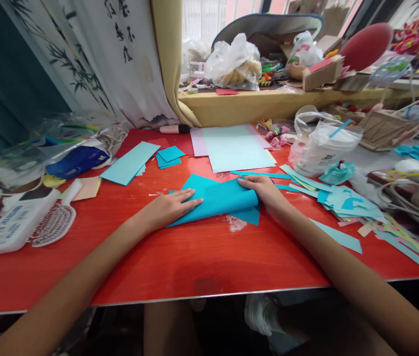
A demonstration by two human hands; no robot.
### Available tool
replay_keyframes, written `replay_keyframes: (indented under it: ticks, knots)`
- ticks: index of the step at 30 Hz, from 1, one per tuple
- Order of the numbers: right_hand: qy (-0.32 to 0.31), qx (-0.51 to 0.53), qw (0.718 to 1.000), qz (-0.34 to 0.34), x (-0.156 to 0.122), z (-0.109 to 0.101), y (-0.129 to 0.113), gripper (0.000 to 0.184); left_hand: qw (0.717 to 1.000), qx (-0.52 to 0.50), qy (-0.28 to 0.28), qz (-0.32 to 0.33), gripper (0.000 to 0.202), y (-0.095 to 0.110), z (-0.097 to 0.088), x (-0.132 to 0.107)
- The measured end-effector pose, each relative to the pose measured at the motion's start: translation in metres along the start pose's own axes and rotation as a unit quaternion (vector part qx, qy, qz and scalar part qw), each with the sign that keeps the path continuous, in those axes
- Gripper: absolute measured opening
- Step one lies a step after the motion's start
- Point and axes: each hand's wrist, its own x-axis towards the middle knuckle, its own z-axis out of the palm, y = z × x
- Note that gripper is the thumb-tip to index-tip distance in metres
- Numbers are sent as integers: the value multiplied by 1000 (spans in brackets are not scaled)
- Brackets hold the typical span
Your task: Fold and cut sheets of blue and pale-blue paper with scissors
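Observation:
A sheet of blue paper (220, 198) lies on the red table, its near part curled over into a loose fold. My left hand (174, 207) rests flat on the sheet's left side with the fingers stretched out. At the right end, my right hand (261, 188) pinches the paper's upper edge between thumb and fingers. More blue paper shows beneath the fold, behind it and at its lower right. Beyond the hands lie small blue squares (170, 157), a pale blue strip of card (131, 162) and a large pale blue sheet (237, 148).
Paper offcuts (353, 202) are heaped on the right, near a plastic cup (328, 146) in a bag. A hairbrush (55, 222), a white bottle (18, 220) and a blue packet (77, 162) lie on the left. The table's front edge (212, 295) runs below my forearms.

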Motion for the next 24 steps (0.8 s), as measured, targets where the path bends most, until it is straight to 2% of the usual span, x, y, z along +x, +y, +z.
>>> replay_keyframes:
  ticks: [1, 3, 5, 6, 7, 8, 9, 11, 12, 13, 14, 17, 21, 24]
  knots:
    - [10, -3, 1000, 0, 0, -2, -3, 21, 1000, -4, 5, 3, 37, 0, 1, 1]
    - [79, -23, 996, -47, -4, -5, -14, 19, 1000, -2, 11, 13, 40, 1, 1, 2]
    - [187, -77, 965, -167, -17, -2, -31, 29, 1000, 8, 11, 20, 44, 2, 1, 2]
    - [204, -114, 946, -224, -28, 4, -40, 33, 1000, 14, 10, 21, 46, 3, 1, 2]
    - [181, -157, 935, -260, -40, 12, -48, 35, 999, 23, 8, 20, 48, 4, 1, 1]
    - [127, -210, 927, -285, -53, 24, -53, 35, 999, 32, 7, 18, 50, 5, 0, 1]
    - [45, -268, 912, -308, -65, 37, -56, 36, 999, 40, 5, 15, 52, 6, 0, 0]
    - [-108, -375, 843, -372, -86, 64, -52, 44, 999, 48, -2, 17, 53, 8, -1, -1]
    - [-157, -412, 806, -395, -93, 76, -46, 52, 999, 50, -6, 18, 52, 9, -1, -2]
    - [-179, -435, 786, -401, -97, 84, -39, 59, 998, 53, -12, 18, 50, 9, -2, -2]
    - [-194, -451, 783, -383, -99, 88, -32, 66, 998, 55, -16, 16, 49, 10, -3, -2]
    - [-215, -473, 789, -329, -99, 75, -16, 73, 998, 66, -16, 0, 49, 13, -5, -1]
    - [-179, -522, 782, -289, -105, 27, -9, 56, 998, 60, -10, -6, 50, 18, -7, 0]
    - [-155, -563, 763, -277, -114, -4, -5, 47, 998, 60, -4, -22, 45, 24, -6, -1]
